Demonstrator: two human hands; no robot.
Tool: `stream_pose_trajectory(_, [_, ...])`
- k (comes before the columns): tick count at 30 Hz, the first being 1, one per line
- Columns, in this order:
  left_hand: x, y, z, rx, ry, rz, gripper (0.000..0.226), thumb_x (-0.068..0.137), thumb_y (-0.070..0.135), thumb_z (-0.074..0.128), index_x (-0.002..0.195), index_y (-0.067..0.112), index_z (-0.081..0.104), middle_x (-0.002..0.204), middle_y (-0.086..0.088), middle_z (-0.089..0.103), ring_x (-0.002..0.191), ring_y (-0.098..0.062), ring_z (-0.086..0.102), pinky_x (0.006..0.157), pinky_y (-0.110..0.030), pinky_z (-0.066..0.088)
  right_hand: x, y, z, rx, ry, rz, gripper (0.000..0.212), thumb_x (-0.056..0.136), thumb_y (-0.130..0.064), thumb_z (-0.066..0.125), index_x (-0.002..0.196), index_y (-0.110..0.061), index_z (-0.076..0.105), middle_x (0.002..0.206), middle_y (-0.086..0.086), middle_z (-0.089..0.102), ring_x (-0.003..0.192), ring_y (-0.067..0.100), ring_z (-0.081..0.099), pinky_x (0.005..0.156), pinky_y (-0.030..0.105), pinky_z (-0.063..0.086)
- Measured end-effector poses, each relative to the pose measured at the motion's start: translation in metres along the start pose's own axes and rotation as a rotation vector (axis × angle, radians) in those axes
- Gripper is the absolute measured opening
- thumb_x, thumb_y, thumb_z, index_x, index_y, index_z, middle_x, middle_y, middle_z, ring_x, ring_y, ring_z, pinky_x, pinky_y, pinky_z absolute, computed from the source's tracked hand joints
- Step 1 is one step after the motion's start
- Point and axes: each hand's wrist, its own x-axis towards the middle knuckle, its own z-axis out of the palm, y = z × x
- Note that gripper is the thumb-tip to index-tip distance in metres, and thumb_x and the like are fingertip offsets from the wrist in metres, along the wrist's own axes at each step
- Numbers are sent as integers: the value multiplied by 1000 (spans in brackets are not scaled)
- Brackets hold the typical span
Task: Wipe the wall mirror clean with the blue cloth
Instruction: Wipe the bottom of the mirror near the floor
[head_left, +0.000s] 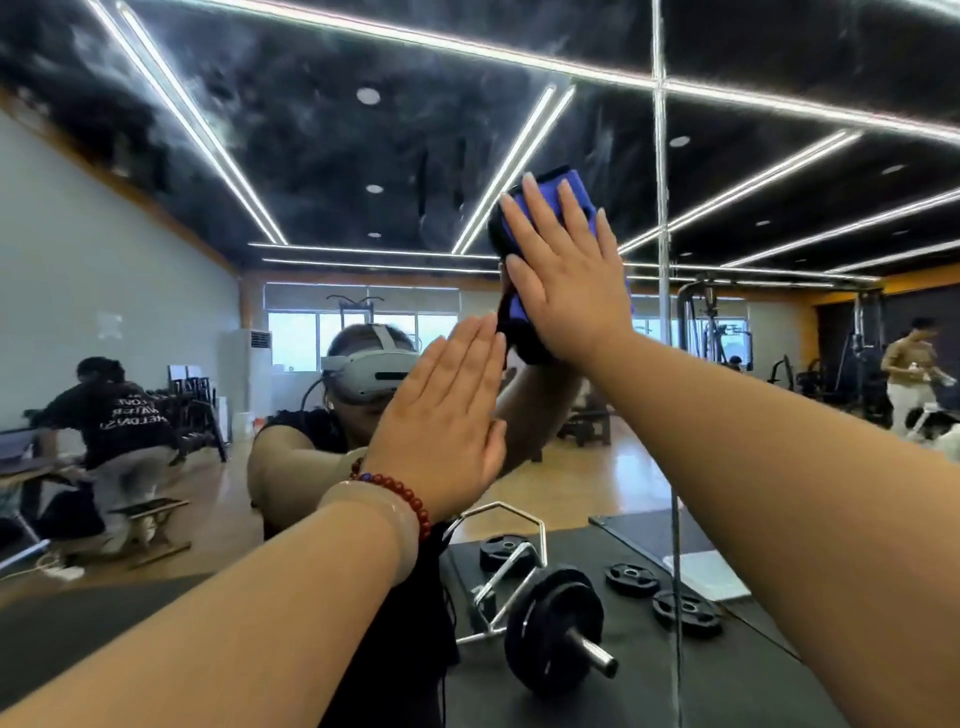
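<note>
ITEM: large glass wall mirror (291, 156) | TOOL: folded blue fabric cloth (570, 188), upper-mid glass, just L of vertical panel seam (661, 182) | R hand (566, 283) flat, fingers straight, pressed cloth to glass | L hand (441, 421) flat on glass below, held nothing | PROGRESS: est. mid-wipe; hazy smears remained across top.

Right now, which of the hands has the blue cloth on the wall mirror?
The right hand, flat over the blue cloth; the left hand, wearing a red bead bracelet, holds no cloth.
</note>
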Motion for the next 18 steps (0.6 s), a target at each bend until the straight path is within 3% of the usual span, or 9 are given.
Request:
stream_pose_trajectory(2, [-2,0,0,-7,16,-94,73,88,35,31,148,-3,15,157,-21,17,147,-32,15,119,-46,12,-5,-7,3,-4,39,-122,58,98,-44,16,153,-28,24,161,-4,21,149,23,14,120,46,7])
stream_pose_trajectory(4, [0,-1,0,-17,36,-140,74,84,34,34,146,-6,23,156,-23,20,146,-35,16,118,-47,13,-28,-8,12,-19,64,-303,53,99,-39,27,150,-24,35,156,-2,33,146,24,26,118,48,14])
stream_pose_trajectory(7, [1,-1,-2,-23,5,-135,75,80,34,34,143,-7,34,153,-23,28,143,-34,22,116,-46,15,-44,-1,18,-12,30,-395,53,100,-40,30,149,-23,35,155,0,34,145,22,26,119,46,15])
stream_pose_trajectory(10, [2,-7,-11,-52,-39,-122,73,80,35,36,142,-4,39,152,-20,34,142,-29,27,118,-40,11,-32,-9,12,51,51,-158,56,100,-43,26,153,-25,25,160,-1,24,148,20,18,120,45,12])
stream_pose_trajectory(12, [0,-18,-17,-43,-36,-121,70,82,36,37,141,-2,43,150,-17,39,139,-24,27,116,-35,7,-18,-25,9,115,54,131,56,102,-42,22,155,-29,12,163,-5,8,150,17,3,120,41,0])
stream_pose_trajectory(14, [-3,-28,-18,-23,-46,-82,67,85,35,36,139,-4,44,150,-17,38,139,-24,26,117,-35,8,-9,-43,5,125,32,236,56,104,-40,23,155,-31,4,164,-8,-1,150,16,-5,119,41,-7])
stream_pose_trajectory(18, [-9,-29,-13,5,-48,-73,64,87,34,36,135,-7,47,150,-19,37,141,-26,25,118,-35,8,6,-48,1,44,0,-215,55,99,-42,21,153,-32,23,161,-7,18,150,19,12,118,43,3])
